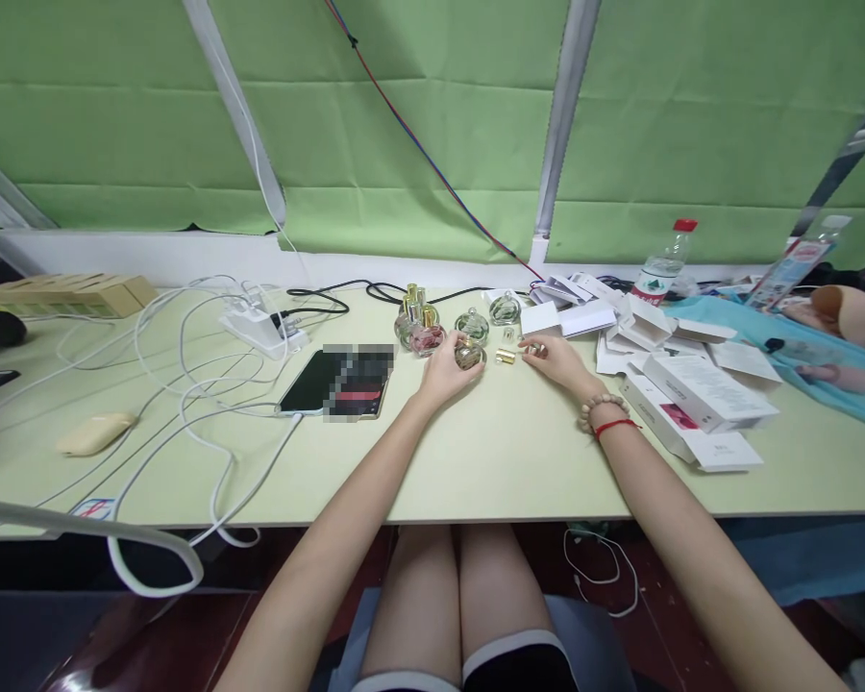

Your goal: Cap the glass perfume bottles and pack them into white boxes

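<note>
My left hand [450, 373] is closed around a round glass perfume bottle [470, 357] resting on the table. To its right, my right hand [556, 359] has its fingertips pinched together on something small and shiny that I cannot make out. A gold cylinder-shaped cap [506, 356] lies between the hands, with a small clear piece [508, 335] just behind it. Two more round bottles, a greenish one [471, 325] and a clear one [506, 309], stand farther back. Left of these is a cluster of bottles with gold tops, including a pink bottle [427, 338] at the front.
Opened white cartons [703, 389] are piled on the right, before a red-capped water bottle [664, 261]. On the left lie a dark-screened tablet [317, 380], a power strip [256, 327], tangled white cables and a cream mouse [95, 432]. The table edge [476, 520] runs in front of my lap.
</note>
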Demonstrator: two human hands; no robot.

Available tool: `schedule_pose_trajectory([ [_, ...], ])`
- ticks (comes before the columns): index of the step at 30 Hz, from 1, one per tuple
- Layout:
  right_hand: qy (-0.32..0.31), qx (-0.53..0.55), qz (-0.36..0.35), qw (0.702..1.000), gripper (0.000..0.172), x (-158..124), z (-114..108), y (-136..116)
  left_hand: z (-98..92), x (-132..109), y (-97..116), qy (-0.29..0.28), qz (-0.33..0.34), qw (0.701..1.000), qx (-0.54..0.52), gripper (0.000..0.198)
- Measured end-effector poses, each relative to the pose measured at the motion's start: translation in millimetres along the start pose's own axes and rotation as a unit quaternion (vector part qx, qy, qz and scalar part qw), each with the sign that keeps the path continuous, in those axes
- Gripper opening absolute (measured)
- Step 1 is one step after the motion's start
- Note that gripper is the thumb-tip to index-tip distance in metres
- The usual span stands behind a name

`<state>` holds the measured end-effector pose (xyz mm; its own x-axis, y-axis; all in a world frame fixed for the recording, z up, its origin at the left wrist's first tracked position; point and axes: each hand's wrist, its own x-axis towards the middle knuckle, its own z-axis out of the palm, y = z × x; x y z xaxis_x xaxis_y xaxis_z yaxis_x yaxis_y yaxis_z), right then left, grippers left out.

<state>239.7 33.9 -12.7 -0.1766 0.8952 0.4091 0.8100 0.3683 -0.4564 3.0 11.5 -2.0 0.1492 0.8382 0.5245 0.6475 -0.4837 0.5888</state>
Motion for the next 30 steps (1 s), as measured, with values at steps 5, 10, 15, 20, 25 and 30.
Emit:
schedule_pose_trajectory([
  [5, 0.025, 0.016, 0.013, 0.999, 0.031, 1, 0, -6, -2.1, 1, 1, 0.025, -0.063, 0.992, -0.103, 0.031],
  [10, 0.178, 0.025, 0.07, 0.981, 0.039, 4, -9, -8, -1.6, 0, 9, -0.004, -0.132, 0.947, -0.294, 0.053],
  [15, 0.148, -0.035, 0.047, 0.987, 0.05, 25, -17, -8, 5.6, 4, 13, -0.05, -0.259, 0.86, -0.438, 0.069],
  [20, 0.111, -0.026, -0.041, 0.993, 0.023, 41, -14, -18, 3.5, 9, 13, -0.018, -0.291, 0.849, -0.44, 0.061],
  [25, 0.094, -0.088, -0.079, 0.988, 0.038, 29, 2, -26, 0.9, 11, 16, 0.014, -0.308, 0.836, -0.453, 0.054],
  [30, 0.023, -0.058, -0.067, 0.996, 0.037, 22, 12, -21, 2.1, 10, 18, 0.024, -0.303, 0.835, -0.459, 0.049],
])
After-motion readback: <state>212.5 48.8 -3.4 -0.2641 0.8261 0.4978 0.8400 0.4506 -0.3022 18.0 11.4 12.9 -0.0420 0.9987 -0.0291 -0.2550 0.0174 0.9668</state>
